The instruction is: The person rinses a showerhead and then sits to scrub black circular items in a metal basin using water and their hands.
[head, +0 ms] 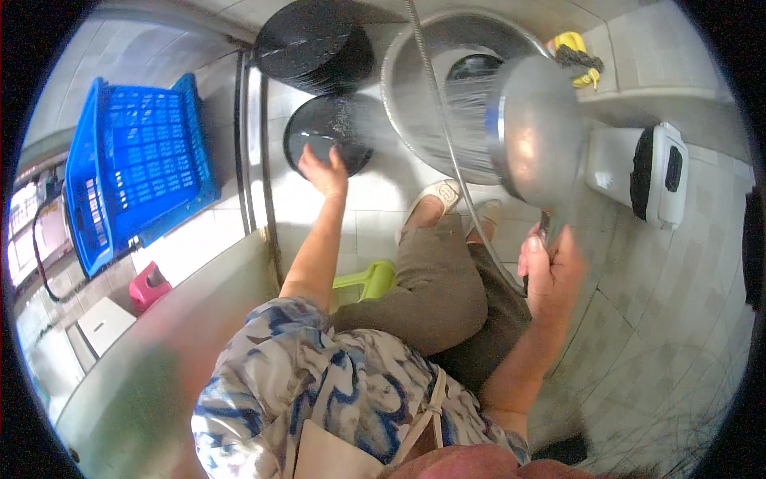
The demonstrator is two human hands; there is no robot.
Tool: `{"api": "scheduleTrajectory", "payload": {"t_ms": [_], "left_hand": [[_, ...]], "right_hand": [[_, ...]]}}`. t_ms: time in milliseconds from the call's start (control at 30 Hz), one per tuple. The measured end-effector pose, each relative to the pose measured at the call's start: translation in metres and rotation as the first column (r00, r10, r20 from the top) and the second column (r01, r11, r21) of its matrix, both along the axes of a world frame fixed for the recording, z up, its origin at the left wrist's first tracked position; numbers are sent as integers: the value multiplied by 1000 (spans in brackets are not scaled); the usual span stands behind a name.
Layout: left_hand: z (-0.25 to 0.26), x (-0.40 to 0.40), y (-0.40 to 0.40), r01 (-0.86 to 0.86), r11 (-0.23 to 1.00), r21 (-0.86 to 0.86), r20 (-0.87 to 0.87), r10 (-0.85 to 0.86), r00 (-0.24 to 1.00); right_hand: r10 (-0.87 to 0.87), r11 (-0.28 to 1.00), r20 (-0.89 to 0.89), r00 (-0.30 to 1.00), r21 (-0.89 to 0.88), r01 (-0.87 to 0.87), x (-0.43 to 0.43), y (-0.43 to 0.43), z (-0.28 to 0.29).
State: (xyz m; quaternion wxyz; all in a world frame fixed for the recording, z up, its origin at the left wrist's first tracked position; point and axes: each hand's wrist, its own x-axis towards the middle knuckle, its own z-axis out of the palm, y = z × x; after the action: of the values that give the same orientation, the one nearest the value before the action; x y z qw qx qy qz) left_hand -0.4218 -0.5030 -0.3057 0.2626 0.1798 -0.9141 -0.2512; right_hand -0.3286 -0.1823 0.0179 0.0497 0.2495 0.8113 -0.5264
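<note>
My right hand [550, 263] is closed around the handle of a handheld shower head with a metal hose [446, 132]. The shower head [532, 132] is large and blurred in front of the camera, and water sprays from it to the left. The spray reaches a black round pan or lid [311, 129] standing on the tiles. Near that piece's lower edge is my left hand [325, 170], its fingers apart and nothing plainly held; whether it touches the rim I cannot tell. Behind stands a larger black round vessel [305, 45]. A wide metal basin [392, 108] lies partly hidden behind the spray, with a dark round object [476, 66] in it.
A blue plastic basket [143, 149] is at the left, beyond a metal door frame [254, 120]. Nearby are a pink stool [146, 287] and a white stool [106, 323]. A green plastic stool [377, 279] is beside my legs. At the right are a white bin [634, 173] and a yellow bottle [568, 42].
</note>
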Motion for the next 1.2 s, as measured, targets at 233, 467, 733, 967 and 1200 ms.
{"api": "scheduleTrajectory", "payload": {"t_ms": [233,467,733,967,1200], "left_hand": [[-24,12,-109,-360,925,118,664,196,722],[-14,11,-110,-600,479,640,702,-48,711],[74,-26,-118,-106,919,379,362,-41,931],[166,-44,-62,266,964,-17,380,-240,894],[132,-21,-42,570,782,-251,446,-429,786]], "right_hand": [[115,975,-34,993,-185,-120,-5,-45,4],[221,973,-53,974,-63,-224,-6,-70,13],[328,943,-184,927,117,-311,-3,-80,37],[267,963,-314,911,122,-240,-1,-106,57],[244,970,-347,906,97,-224,12,-107,70]]}}
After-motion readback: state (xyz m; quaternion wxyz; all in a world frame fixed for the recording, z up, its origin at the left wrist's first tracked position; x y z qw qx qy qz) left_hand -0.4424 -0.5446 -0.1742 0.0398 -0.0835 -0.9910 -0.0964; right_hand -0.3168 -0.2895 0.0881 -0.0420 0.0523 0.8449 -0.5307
